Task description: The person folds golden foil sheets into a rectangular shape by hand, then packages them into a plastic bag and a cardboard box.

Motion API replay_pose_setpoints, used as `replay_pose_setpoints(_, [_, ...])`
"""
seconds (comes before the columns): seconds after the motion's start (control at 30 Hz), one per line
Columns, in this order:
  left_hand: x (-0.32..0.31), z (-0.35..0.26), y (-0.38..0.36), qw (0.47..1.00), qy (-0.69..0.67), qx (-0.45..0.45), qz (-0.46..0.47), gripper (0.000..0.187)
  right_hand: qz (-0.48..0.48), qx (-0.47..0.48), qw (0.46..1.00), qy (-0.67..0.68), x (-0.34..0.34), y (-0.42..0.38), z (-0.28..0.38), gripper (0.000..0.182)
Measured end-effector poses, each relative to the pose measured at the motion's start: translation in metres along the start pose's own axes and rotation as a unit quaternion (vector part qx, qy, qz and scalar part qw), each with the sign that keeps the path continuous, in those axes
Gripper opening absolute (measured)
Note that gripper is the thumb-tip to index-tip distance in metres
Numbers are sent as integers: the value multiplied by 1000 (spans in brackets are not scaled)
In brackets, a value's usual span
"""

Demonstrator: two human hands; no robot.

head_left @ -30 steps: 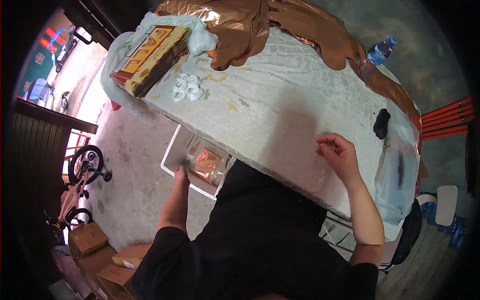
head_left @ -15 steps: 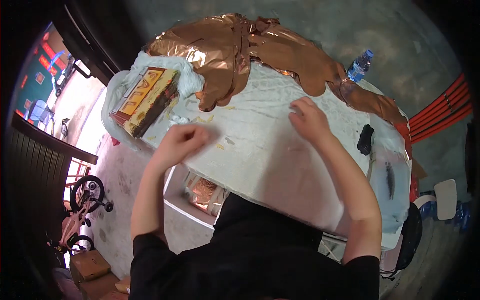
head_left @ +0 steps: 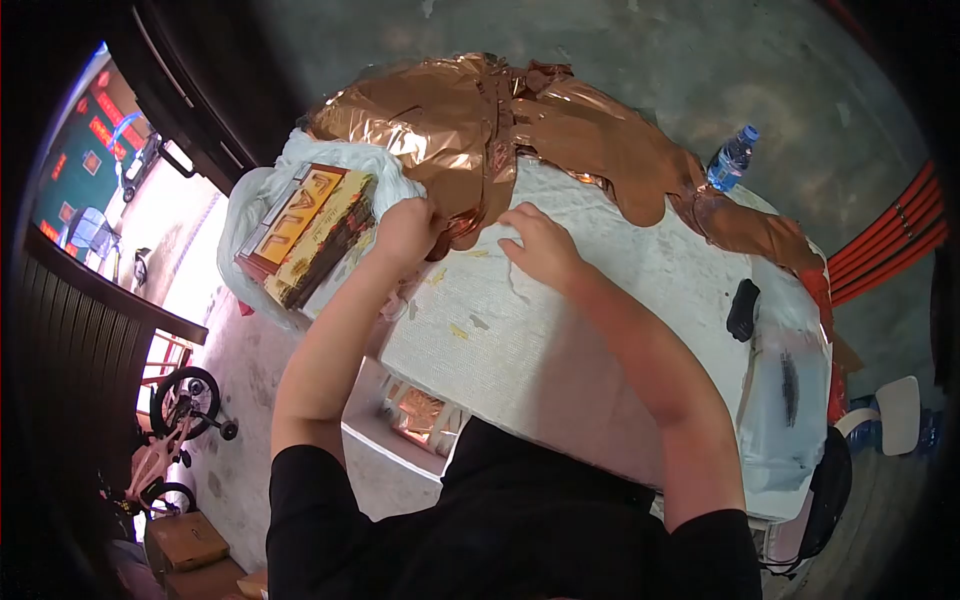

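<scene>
My left hand is closed at the lower edge of the copper-coloured foil, beside a pale plastic bag; what its fingers grip, if anything, is hidden. To its left, a box with "FALL" lettering lies on the bag. My right hand hovers over the white tabletop, fingers curled and thumb apart from them, a thin white strand hanging beneath. Nothing else shows in its fingers.
A water bottle stands at the table's far right edge. A black object and a clear plastic package lie on the right side. An open drawer with foil inside is below the near edge. A small bike is at left.
My left hand has moved up and right to the foil's edge. My right hand has moved left, closer to it. The view has shifted slightly, and a thin strand now shows below my right hand.
</scene>
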State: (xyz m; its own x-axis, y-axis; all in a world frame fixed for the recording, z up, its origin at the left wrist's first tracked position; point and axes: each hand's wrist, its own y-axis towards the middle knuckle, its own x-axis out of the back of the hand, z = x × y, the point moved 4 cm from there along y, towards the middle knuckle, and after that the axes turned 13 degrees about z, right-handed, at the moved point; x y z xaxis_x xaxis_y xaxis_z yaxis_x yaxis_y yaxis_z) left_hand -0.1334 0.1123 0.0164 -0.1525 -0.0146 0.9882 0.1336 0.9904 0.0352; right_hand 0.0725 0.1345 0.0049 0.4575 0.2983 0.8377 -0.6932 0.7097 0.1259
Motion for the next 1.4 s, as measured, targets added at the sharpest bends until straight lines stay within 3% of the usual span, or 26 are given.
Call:
replay_pose_setpoints(0.07, [5, 12, 0, 975, -220, 22, -8, 14, 7, -8, 1000, 11, -1, 11, 4, 30])
replay_pose_setpoints(0.1, [2, 19, 2, 975, -221, 23, -7, 14, 8, -6, 1000, 11, -2, 16, 5, 30])
replay_pose_setpoints(0.17, [-7, 34, 7, 926, -377, 38, 2, 21, 10, -4, 1000, 11, -4, 26, 9, 30])
replay_pose_setpoints(0.27, [1, 31, 4, 878, -474, 57, 38, 24, -31, 0, 998, 62, -2, 45, 20, 30])
replay_pose_setpoints(0.33, [11, 24, 0, 875, -478, 66, 44, 24, -122, 25, 991, 40, 3, 57, 32, 33])
replay_pose_setpoints(0.4, [9, 23, 0, 872, -482, 74, 50, 23, -73, 9, 997, 0, -1, 72, 38, 30])
replay_pose_setpoints(0.5, [11, 22, 4, 893, -449, 32, 25, 23, -5, -38, 998, -56, -7, 98, 35, 26])
replay_pose_setpoints(0.53, [24, 15, 4, 963, -264, -15, -53, 27, 16, -68, 995, -71, -10, 106, 32, 24])
replay_pose_setpoints(0.57, [33, 5, 1, 988, -67, -59, -127, 34, 18, -65, 995, -71, -11, 111, 29, 24])
replay_pose_setpoints(0.6, [33, 8, 2, 997, -63, 4, -48, 53, -49, -50, 998, 4, -3, 111, 27, 23])
replay_pose_setpoints(0.63, [29, 12, 2, 997, -64, 10, -50, 53, -116, -35, 990, 78, 7, 112, 24, 22])
replay_pose_setpoints(0.7, [9, 25, 6, 997, -34, 37, -52, 63, -136, -42, 984, 106, 22, 125, 18, 23])
replay_pose_setpoints(0.77, [-4, 28, 10, 999, -13, 44, -26, 67, -230, 27, 961, 150, 49, 130, 21, 22])
replay_pose_setpoints(0.83, [-6, 23, 13, 996, 37, 72, 43, 73, -231, 23, 962, 141, 80, 135, 32, 23])
replay_pose_setpoints(0.97, [0, 20, 15, 993, 46, 82, 70, 74, -343, 87, 930, 103, 130, 170, 14, 17])
replay_pose_setpoints(1.0, [0, 21, 17, 993, 47, 83, 69, 74, -306, 59, 946, 89, 149, 170, 15, 14])
replay_pose_setpoints(1.07, [-1, 23, 20, 991, 54, 88, 79, 74, -331, 116, 930, 106, 186, 168, 7, 15])
replay_pose_setpoints(1.13, [2, 22, 23, 990, 59, 94, 93, 74, -354, 257, 890, 131, 228, 144, 20, 19])
replay_pose_setpoints(1.2, [2, 21, 22, 987, 61, 96, 110, 74, -348, 267, 845, 306, 267, 116, 34, 14])
replay_pose_setpoints(1.27, [4, 21, 24, 986, 63, 98, 115, 72, -334, 144, 926, 103, 288, 63, 40, 23])
replay_pose_setpoints(1.33, [4, 23, 28, 985, 58, 101, 130, 70, -198, 102, 975, 27, 272, 10, 48, 26])
replay_pose_setpoints(1.4, [6, 26, 31, 983, 52, 100, 145, 64, -103, -6, 991, 84, 241, -46, 30, 26])
